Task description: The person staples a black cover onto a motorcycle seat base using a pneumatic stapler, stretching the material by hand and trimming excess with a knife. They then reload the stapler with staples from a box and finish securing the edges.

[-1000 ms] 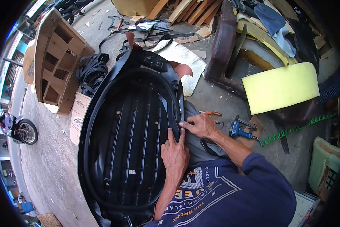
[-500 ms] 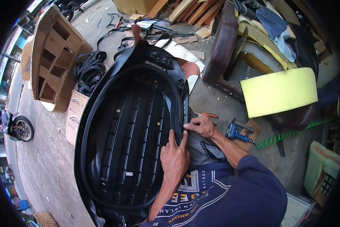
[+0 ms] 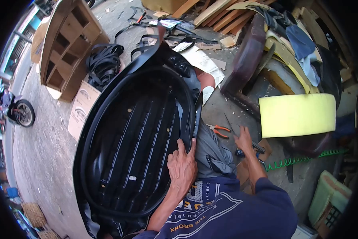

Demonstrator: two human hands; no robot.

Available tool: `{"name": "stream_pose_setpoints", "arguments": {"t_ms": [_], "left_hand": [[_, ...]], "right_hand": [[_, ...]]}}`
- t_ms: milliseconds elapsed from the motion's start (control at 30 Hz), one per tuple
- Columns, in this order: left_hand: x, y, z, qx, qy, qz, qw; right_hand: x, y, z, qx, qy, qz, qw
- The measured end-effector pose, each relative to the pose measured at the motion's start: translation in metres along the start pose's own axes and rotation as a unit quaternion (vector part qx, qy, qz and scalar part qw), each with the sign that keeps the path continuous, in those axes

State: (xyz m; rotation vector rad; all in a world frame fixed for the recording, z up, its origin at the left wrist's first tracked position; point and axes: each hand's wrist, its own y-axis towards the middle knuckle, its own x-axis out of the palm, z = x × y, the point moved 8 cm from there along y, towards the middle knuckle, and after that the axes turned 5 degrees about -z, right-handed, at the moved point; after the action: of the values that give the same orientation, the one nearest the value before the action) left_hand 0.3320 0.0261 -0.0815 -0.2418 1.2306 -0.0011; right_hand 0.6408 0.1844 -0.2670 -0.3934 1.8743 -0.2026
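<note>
A black motorcycle seat base (image 3: 139, 131), ribbed inside, lies upside down with black cover material wrapped around its rim. My left hand (image 3: 181, 164) rests on the near right rim, two fingers stretched out and pressing on the folded cover edge (image 3: 197, 115). My right hand (image 3: 244, 140) is away from the seat, over the floor to the right. A slim pointed tool (image 3: 230, 123) sticks out from its fingertips; its handle is hidden. Below that wrist lies a blue staple gun (image 3: 258, 148), partly covered by the forearm. Orange-handled pliers (image 3: 220, 131) lie just left of this hand.
A yellow foam block (image 3: 298, 115) rests at right, by a dark red seat (image 3: 244, 55). A green coiled air hose (image 3: 290, 161) runs rightward. Black straps (image 3: 103, 63), a cardboard piece (image 3: 83, 107) and a wooden frame (image 3: 67, 44) lie left of the seat.
My right hand has left the rim and moved right, over the staple gun. The pointed tool now shows at its fingers. My left hand stays on the cover edge; the view has shifted slightly.
</note>
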Motion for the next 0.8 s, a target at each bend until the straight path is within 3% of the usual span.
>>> {"name": "stream_pose_setpoints", "arguments": {"t_ms": [67,133,167,200,233,267,333,367,400,467,533,600,633,700,800], "left_hand": [[-0.001,0.003,0.001,-0.012,-0.009,0.019,1.0],[-0.001,0.001,0.0,-0.02,0.007,0.039,0.999],[-0.002,0.001,0.0,-0.024,0.003,0.033,0.999],[-0.002,0.001,0.0,-0.028,-0.001,0.038,0.999],[-0.002,-0.001,0.0,-0.025,0.0,0.038,0.999],[-0.002,-0.003,-0.001,-0.02,0.001,0.037,0.999],[0.0,-0.007,-0.003,-0.017,-0.008,0.05,0.999],[-0.001,-0.007,-0.003,-0.008,-0.012,0.06,0.998],[-0.001,-0.003,-0.005,-0.005,-0.017,0.063,0.998],[-0.002,-0.007,-0.003,-0.003,-0.006,0.068,0.998],[-0.001,-0.006,-0.001,-0.001,-0.005,0.063,0.998],[-0.004,-0.008,-0.002,-0.008,-0.005,0.064,0.998],[-0.003,-0.007,-0.002,-0.009,-0.007,0.058,0.998],[-0.003,-0.007,-0.002,-0.007,-0.008,0.061,0.998],[-0.003,-0.009,-0.003,-0.014,-0.012,0.059,0.998]], "right_hand": [[0.027,-0.042,0.07,0.194,-0.117,-0.196,0.954],[0.049,-0.075,0.111,0.215,-0.193,-0.173,0.942],[0.068,-0.078,0.139,0.213,-0.198,-0.168,0.942],[0.082,-0.071,0.16,0.145,-0.2,-0.112,0.963],[0.084,-0.065,0.163,0.075,-0.199,-0.059,0.975],[0.075,-0.062,0.155,0.072,-0.202,-0.059,0.975],[0.042,-0.054,0.115,0.005,-0.092,-0.106,0.99],[0.016,-0.052,0.079,0.082,-0.061,-0.097,0.99],[-0.008,-0.044,0.046,0.085,-0.065,-0.091,0.99],[-0.046,-0.053,-0.001,0.121,0.051,-0.097,0.987],[-0.097,-0.079,-0.098,0.008,0.165,-0.068,0.984],[-0.116,-0.086,-0.149,-0.116,0.153,-0.095,0.977],[-0.124,-0.086,-0.168,-0.117,0.155,-0.089,0.977],[-0.136,-0.091,-0.215,-0.223,0.186,-0.077,0.954],[-0.125,-0.087,-0.235,-0.306,0.137,-0.061,0.94]]}}
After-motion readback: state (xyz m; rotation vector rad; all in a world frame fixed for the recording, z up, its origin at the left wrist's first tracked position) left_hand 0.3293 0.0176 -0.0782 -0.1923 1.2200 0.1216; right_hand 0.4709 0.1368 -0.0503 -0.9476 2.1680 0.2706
